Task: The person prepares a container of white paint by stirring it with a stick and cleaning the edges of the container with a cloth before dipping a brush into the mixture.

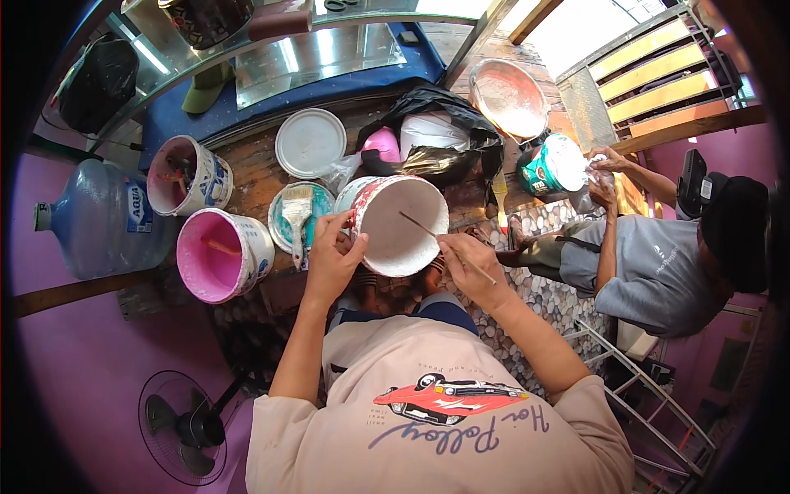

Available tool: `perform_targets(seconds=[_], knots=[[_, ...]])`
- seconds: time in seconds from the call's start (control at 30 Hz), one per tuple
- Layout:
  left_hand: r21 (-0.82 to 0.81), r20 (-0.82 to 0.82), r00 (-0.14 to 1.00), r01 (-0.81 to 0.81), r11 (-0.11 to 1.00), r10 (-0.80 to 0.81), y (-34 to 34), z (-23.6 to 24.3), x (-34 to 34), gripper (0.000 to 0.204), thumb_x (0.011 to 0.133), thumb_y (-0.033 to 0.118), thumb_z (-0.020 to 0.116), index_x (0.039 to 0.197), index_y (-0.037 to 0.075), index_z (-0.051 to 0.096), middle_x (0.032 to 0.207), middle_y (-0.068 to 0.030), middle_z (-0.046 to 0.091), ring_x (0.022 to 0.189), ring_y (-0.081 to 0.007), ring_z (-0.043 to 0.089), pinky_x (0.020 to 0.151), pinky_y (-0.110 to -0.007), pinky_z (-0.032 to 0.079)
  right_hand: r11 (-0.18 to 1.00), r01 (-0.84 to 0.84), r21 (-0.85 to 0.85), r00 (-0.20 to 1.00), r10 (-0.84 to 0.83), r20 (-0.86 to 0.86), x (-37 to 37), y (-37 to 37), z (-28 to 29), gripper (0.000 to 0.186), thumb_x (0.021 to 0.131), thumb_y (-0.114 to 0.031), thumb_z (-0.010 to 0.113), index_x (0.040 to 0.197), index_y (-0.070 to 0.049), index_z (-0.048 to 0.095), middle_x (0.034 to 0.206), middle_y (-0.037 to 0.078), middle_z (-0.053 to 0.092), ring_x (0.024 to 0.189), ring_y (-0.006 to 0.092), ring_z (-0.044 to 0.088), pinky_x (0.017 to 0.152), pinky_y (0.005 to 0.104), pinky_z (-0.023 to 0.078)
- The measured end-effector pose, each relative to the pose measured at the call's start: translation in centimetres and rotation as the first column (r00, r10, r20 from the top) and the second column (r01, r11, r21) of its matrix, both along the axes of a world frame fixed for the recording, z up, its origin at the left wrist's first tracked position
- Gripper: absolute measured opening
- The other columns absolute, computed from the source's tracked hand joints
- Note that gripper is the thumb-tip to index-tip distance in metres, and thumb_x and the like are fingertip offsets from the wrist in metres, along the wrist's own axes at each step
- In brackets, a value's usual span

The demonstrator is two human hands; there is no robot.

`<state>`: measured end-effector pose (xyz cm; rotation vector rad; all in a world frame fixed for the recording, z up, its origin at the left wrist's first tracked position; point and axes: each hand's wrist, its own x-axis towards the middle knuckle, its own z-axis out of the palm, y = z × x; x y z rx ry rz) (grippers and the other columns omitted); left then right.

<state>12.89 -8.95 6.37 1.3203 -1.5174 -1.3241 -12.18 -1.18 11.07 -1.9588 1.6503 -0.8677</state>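
Observation:
My left hand [338, 251] grips the left side of a white bucket [410, 239], stained red and tilted toward me. My right hand [469, 267] holds a thin stick [417, 224], whose far end is over the bucket's pale interior. Just left of the bucket, a wide paint brush [296, 216] lies across a teal-stained lid [278, 212]. Further left are a bucket with pink paint [216, 255] and another white bucket [212, 185] with tools inside. A white lid [310, 142] and a black plastic bag [444, 107] with pink and white contents are beyond.
A co-worker [658, 263] at the right handles a white-and-teal pail [564, 160]. A yellow brush [499, 193], a pale basin [508, 95], a glass pane [318, 62] and a large water jug [103, 218] surround the work. A fan [177, 428] is lower left, a metal ladder [634, 395] lower right.

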Motion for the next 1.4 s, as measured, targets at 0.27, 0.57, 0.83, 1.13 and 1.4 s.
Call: perform_targets(seconds=[0.27,0.57,0.83,1.13,1.4], knots=[[-0.004,-0.004,1.0,-0.012,1.0,0.012,0.0,-0.3,0.1,0.043,0.089,0.009,0.075,0.129,0.002,0.063,0.11,-0.0055,0.051,0.084,-0.0087,0.055,0.071,-0.022,0.052,1.0,-0.013,0.019,1.0,0.013,-0.007,-0.8,0.4,-0.6,0.013,0.095,-0.006,0.064,0.104,0.003,0.068,0.096,0.018,0.07,0.088,0.0346,0.069,0.077,0.0403,0.056],[0.004,0.006,1.0,0.0,1.0,0.0,0.0,-0.3,0.3,0.043,0.088,0.009,0.075,0.129,0.002,0.063,0.111,-0.0053,0.051,0.083,-0.0088,0.055,0.073,-0.022,0.052,1.0,-0.008,-0.012,1.0,0.008,-0.003,-1.1,0.4,-0.6,0.014,0.095,-0.006,0.064,0.106,0.003,0.067,0.096,0.017,0.07,0.087,0.0356,0.069,0.077,0.0412,0.056],[-0.029,0.011,1.0,0.008,1.0,-0.008,-0.1,-0.8,0.3,0.045,0.089,0.012,0.074,0.13,-0.001,0.061,0.111,-0.0083,0.051,0.075,-0.0106,0.059,0.067,-0.025,0.053,0.999,-0.024,0.047,1.0,0.024,-0.003,-1.0,0.8,0.0,0.012,0.096,-0.006,0.063,0.102,0.004,0.068,0.094,0.019,0.07,0.087,0.0361,0.068,0.076,0.0413,0.056],[-0.035,0.027,0.999,0.029,0.999,-0.028,-0.5,-1.1,0.3,0.044,0.089,0.011,0.074,0.13,0.0,0.061,0.111,-0.0081,0.051,0.074,-0.0106,0.059,0.066,-0.026,0.052,0.992,-0.107,0.059,0.992,0.103,0.075,0.3,1.0,0.1,0.015,0.095,-0.006,0.063,0.107,0.002,0.067,0.095,0.019,0.069,0.088,0.0346,0.068,0.076,0.0412,0.056],[-0.04,0.05,0.998,0.041,0.998,-0.039,-0.4,-0.7,0.3,0.044,0.089,0.012,0.073,0.13,0.001,0.061,0.111,-0.0081,0.051,0.073,-0.0106,0.059,0.067,-0.026,0.052,0.995,-0.068,0.07,0.996,0.064,0.059,0.2,0.7,0.6,0.012,0.096,-0.005,0.062,0.103,0.004,0.066,0.096,0.019,0.069,0.088,0.0363,0.068,0.076,0.0407,0.055]])
